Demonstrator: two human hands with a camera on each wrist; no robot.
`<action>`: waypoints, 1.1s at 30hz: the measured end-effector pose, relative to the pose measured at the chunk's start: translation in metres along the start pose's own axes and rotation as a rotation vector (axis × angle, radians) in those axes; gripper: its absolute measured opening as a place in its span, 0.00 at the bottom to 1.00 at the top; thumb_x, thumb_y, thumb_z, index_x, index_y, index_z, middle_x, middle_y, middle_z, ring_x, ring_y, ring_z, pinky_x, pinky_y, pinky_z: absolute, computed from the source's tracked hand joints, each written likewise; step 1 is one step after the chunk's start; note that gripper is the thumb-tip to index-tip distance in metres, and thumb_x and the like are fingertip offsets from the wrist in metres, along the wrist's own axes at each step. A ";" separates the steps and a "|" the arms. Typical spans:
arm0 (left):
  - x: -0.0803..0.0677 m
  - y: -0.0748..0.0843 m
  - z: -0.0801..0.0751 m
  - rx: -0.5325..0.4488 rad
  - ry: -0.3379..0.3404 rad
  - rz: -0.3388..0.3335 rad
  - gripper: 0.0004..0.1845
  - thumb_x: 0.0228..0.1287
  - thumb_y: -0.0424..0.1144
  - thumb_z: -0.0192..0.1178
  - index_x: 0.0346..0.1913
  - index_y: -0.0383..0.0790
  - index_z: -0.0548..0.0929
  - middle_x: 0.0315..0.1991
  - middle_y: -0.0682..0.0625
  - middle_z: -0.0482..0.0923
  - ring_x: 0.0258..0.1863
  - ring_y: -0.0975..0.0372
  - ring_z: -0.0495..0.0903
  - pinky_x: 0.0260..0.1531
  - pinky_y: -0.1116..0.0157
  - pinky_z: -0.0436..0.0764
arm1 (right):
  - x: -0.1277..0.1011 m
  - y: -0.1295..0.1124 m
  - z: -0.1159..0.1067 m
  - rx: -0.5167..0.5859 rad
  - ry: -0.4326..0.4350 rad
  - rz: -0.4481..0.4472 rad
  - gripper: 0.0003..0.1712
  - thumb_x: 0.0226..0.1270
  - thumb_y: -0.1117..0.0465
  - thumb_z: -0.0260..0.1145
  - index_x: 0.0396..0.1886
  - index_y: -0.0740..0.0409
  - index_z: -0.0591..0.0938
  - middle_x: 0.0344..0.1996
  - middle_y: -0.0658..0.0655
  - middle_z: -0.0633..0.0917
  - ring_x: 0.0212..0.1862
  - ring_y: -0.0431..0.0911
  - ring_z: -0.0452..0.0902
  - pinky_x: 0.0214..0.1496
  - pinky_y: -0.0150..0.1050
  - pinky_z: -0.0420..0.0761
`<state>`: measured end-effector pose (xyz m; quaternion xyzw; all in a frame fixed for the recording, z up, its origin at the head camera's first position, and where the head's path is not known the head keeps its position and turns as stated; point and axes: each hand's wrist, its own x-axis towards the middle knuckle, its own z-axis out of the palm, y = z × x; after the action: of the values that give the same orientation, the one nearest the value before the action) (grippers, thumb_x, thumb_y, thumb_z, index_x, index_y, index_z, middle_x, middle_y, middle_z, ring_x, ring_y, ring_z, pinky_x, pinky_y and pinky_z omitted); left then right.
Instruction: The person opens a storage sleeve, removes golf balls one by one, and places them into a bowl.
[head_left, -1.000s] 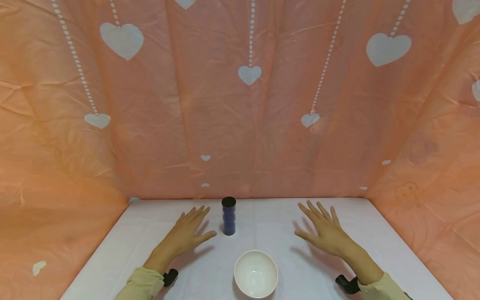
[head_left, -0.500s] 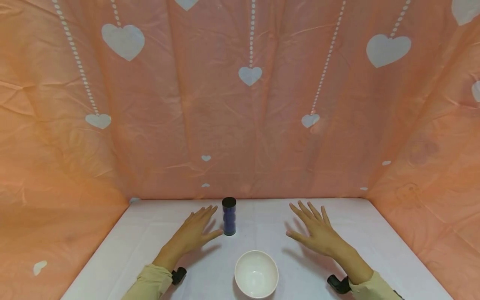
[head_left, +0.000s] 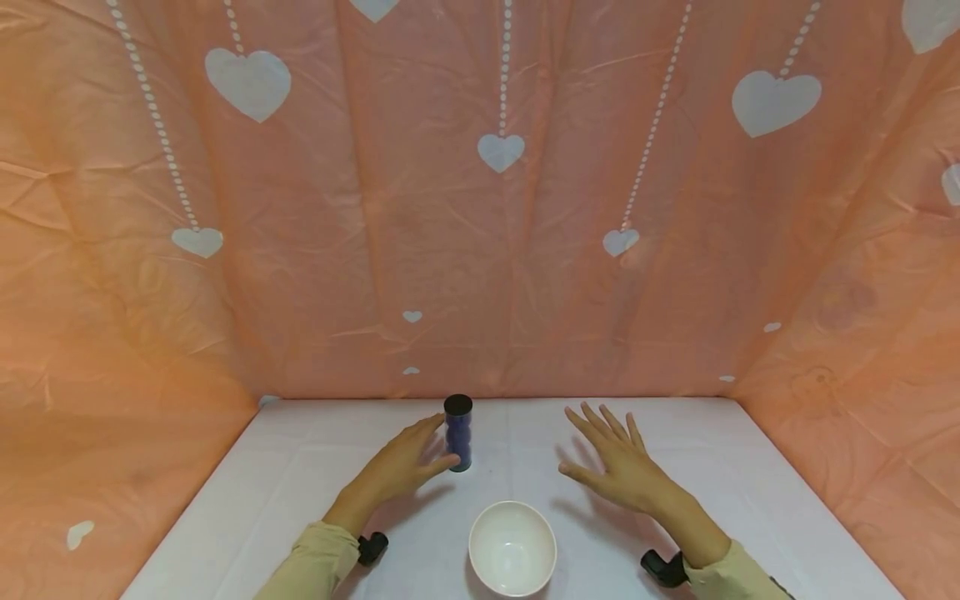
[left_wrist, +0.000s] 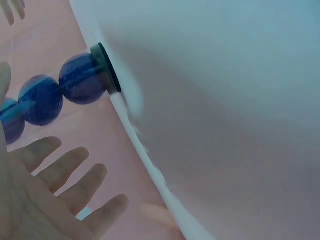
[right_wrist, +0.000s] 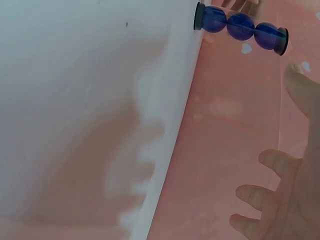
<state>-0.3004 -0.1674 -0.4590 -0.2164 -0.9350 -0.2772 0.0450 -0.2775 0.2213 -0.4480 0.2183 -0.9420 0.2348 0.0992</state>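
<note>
Clear tube [head_left: 457,432] of blue balls, upright, black-capped

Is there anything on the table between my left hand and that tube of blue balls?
Nothing visible. The left hand is open right beside the tube of blue balls; the white bowl sits nearer you, off that path.

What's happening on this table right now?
A person has both hands out over a white table walled with pink heart-print sheeting. The left hand, fingers straight, is right beside an upright clear tube with black caps and three blue balls inside; whether it touches the tube is hard to tell. The right hand is spread open above the table, holding nothing. An empty white bowl sits at the near edge between the two arms.
</note>
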 end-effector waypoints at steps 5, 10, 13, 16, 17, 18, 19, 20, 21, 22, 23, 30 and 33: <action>0.005 0.002 0.005 -0.094 0.025 -0.036 0.45 0.73 0.61 0.67 0.82 0.38 0.66 0.77 0.37 0.71 0.77 0.42 0.69 0.75 0.40 0.68 | 0.002 -0.005 0.001 -0.001 0.007 -0.014 0.53 0.70 0.28 0.68 0.87 0.42 0.62 0.86 0.60 0.58 0.86 0.65 0.45 0.82 0.71 0.32; 0.010 0.004 0.009 -0.207 0.045 -0.034 0.41 0.73 0.54 0.70 0.78 0.33 0.70 0.72 0.32 0.75 0.74 0.39 0.72 0.74 0.39 0.68 | 0.004 -0.009 0.002 -0.015 0.011 -0.027 0.52 0.70 0.29 0.68 0.87 0.41 0.61 0.85 0.60 0.59 0.86 0.65 0.46 0.82 0.72 0.34; 0.013 0.005 0.011 -0.270 0.059 0.006 0.35 0.73 0.49 0.71 0.74 0.33 0.74 0.66 0.34 0.81 0.71 0.39 0.76 0.72 0.38 0.70 | 0.006 -0.012 0.002 -0.012 0.009 -0.030 0.53 0.71 0.29 0.67 0.87 0.41 0.61 0.86 0.60 0.59 0.86 0.64 0.46 0.82 0.72 0.34; 0.015 0.005 0.013 -0.320 0.059 0.044 0.30 0.74 0.46 0.71 0.70 0.33 0.75 0.60 0.37 0.85 0.67 0.40 0.80 0.70 0.38 0.73 | 0.006 -0.013 0.003 -0.002 0.010 -0.034 0.53 0.70 0.29 0.68 0.87 0.42 0.62 0.85 0.60 0.59 0.86 0.64 0.47 0.82 0.72 0.34; 0.015 0.005 0.014 -0.331 0.058 0.052 0.29 0.74 0.45 0.71 0.69 0.33 0.75 0.59 0.38 0.86 0.66 0.41 0.81 0.69 0.39 0.74 | 0.006 -0.014 0.004 0.002 0.011 -0.036 0.53 0.70 0.29 0.68 0.87 0.43 0.62 0.85 0.60 0.59 0.86 0.64 0.47 0.82 0.72 0.34; 0.016 0.006 0.015 -0.345 0.055 0.053 0.29 0.74 0.45 0.71 0.69 0.33 0.75 0.59 0.38 0.86 0.65 0.41 0.81 0.68 0.39 0.75 | 0.007 -0.015 0.004 0.002 0.012 -0.039 0.53 0.70 0.29 0.68 0.87 0.43 0.63 0.85 0.60 0.59 0.86 0.63 0.47 0.82 0.72 0.34; 0.016 0.006 0.015 -0.356 0.051 0.048 0.29 0.74 0.45 0.71 0.69 0.33 0.75 0.59 0.38 0.86 0.65 0.41 0.82 0.68 0.40 0.76 | 0.007 -0.015 0.005 0.002 0.011 -0.041 0.53 0.70 0.28 0.68 0.87 0.43 0.63 0.85 0.59 0.59 0.86 0.63 0.47 0.82 0.72 0.34; 0.017 0.006 0.016 -0.364 0.049 0.045 0.28 0.74 0.44 0.70 0.68 0.34 0.75 0.58 0.38 0.86 0.64 0.41 0.82 0.68 0.40 0.76 | 0.007 -0.015 0.005 -0.001 0.010 -0.043 0.53 0.70 0.28 0.68 0.87 0.42 0.63 0.85 0.59 0.59 0.86 0.62 0.47 0.82 0.72 0.35; 0.017 0.007 0.017 -0.366 0.054 0.043 0.28 0.74 0.44 0.70 0.68 0.34 0.75 0.58 0.37 0.86 0.64 0.41 0.82 0.67 0.40 0.77 | 0.007 -0.016 0.006 -0.002 0.011 -0.046 0.53 0.70 0.28 0.68 0.87 0.42 0.63 0.85 0.59 0.60 0.86 0.62 0.47 0.82 0.71 0.35; 0.018 0.007 0.017 -0.369 0.059 0.040 0.27 0.74 0.44 0.70 0.67 0.34 0.75 0.58 0.36 0.86 0.63 0.40 0.83 0.66 0.40 0.78 | 0.007 -0.016 0.006 -0.002 0.010 -0.048 0.53 0.70 0.28 0.68 0.87 0.42 0.63 0.85 0.59 0.60 0.86 0.62 0.47 0.82 0.71 0.35; 0.018 0.008 0.018 -0.373 0.060 0.032 0.27 0.75 0.45 0.70 0.67 0.34 0.75 0.59 0.35 0.85 0.62 0.39 0.83 0.65 0.40 0.79 | 0.008 -0.017 0.006 -0.004 0.009 -0.049 0.53 0.70 0.28 0.68 0.87 0.42 0.63 0.85 0.58 0.60 0.86 0.62 0.47 0.82 0.71 0.35; 0.019 0.010 0.019 -0.403 0.072 0.011 0.25 0.76 0.43 0.68 0.67 0.33 0.75 0.60 0.31 0.83 0.61 0.35 0.83 0.63 0.41 0.81 | 0.011 -0.023 0.007 0.005 0.006 -0.058 0.53 0.70 0.28 0.68 0.87 0.41 0.62 0.86 0.58 0.59 0.86 0.61 0.46 0.82 0.71 0.35; 0.019 0.010 0.020 -0.418 0.079 0.020 0.24 0.76 0.41 0.68 0.66 0.32 0.75 0.60 0.30 0.83 0.61 0.35 0.83 0.63 0.42 0.81 | 0.012 -0.026 0.008 0.012 0.006 -0.063 0.53 0.70 0.30 0.69 0.87 0.42 0.62 0.86 0.57 0.59 0.87 0.60 0.46 0.83 0.70 0.34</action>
<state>-0.3120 -0.1421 -0.4668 -0.2194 -0.8524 -0.4731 0.0385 -0.2766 0.1930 -0.4411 0.2477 -0.9329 0.2377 0.1083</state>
